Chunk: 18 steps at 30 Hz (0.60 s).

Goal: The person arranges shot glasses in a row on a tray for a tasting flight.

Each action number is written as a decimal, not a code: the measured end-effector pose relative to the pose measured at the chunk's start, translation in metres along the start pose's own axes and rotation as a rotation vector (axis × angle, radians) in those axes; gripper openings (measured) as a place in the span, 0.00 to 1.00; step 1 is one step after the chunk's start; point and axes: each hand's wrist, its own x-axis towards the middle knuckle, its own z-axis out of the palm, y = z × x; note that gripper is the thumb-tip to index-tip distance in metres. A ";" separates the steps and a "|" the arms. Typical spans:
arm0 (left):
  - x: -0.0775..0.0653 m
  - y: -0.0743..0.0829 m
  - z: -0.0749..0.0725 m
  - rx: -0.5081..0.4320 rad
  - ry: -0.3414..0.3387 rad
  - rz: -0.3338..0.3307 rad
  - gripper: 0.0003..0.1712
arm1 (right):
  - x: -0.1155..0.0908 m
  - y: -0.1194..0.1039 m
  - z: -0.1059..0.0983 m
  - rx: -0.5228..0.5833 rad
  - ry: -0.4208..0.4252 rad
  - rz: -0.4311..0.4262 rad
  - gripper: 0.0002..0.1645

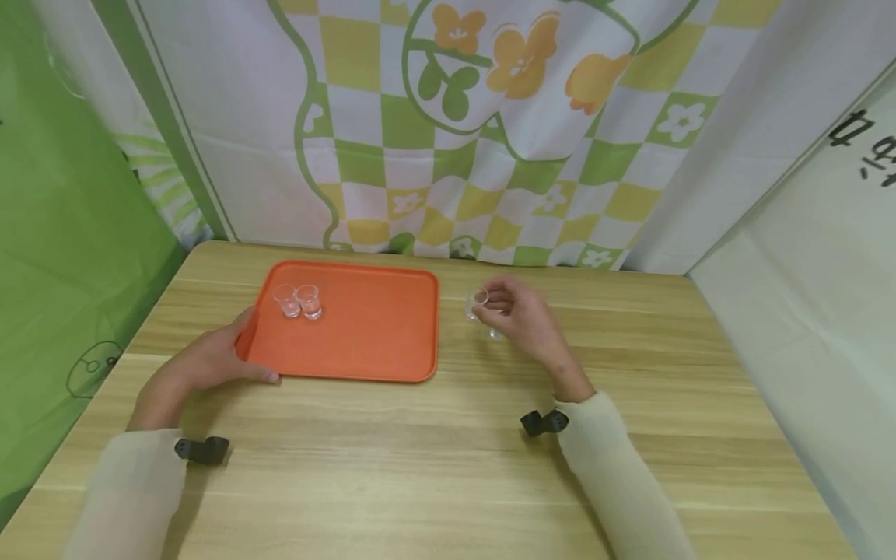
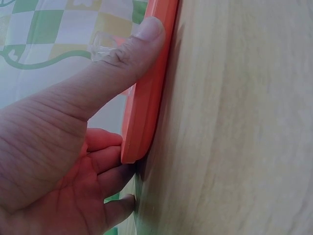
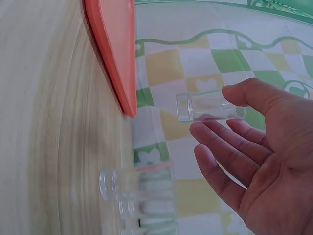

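Note:
My right hand pinches a small clear shot glass between thumb and fingers. The glass is upright and raised off the table, to the right of an orange tray. Several more shot glasses stand in a row below this hand in the right wrist view; the hand mostly hides them in the head view. At the tray's near left corner, my left hand holds the rim, thumb along the front side and fingers at the left side. Two shot glasses stand side by side on the tray's left part.
The wood-grain table carries everything. A patterned curtain hangs along its back edge. A white panel borders the right side, and green cloth hangs at the left.

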 end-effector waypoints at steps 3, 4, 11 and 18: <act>0.000 0.000 0.000 -0.004 -0.001 0.000 0.75 | 0.004 0.000 0.005 -0.004 -0.011 -0.021 0.21; 0.000 0.000 0.000 -0.006 -0.001 -0.003 0.75 | 0.005 0.000 0.007 -0.006 -0.017 -0.028 0.21; 0.001 -0.001 -0.001 -0.006 -0.004 0.003 0.75 | 0.011 -0.004 0.020 -0.007 -0.045 -0.046 0.21; 0.002 0.000 0.000 0.024 -0.004 -0.014 0.76 | 0.018 -0.006 0.032 -0.005 -0.064 -0.044 0.20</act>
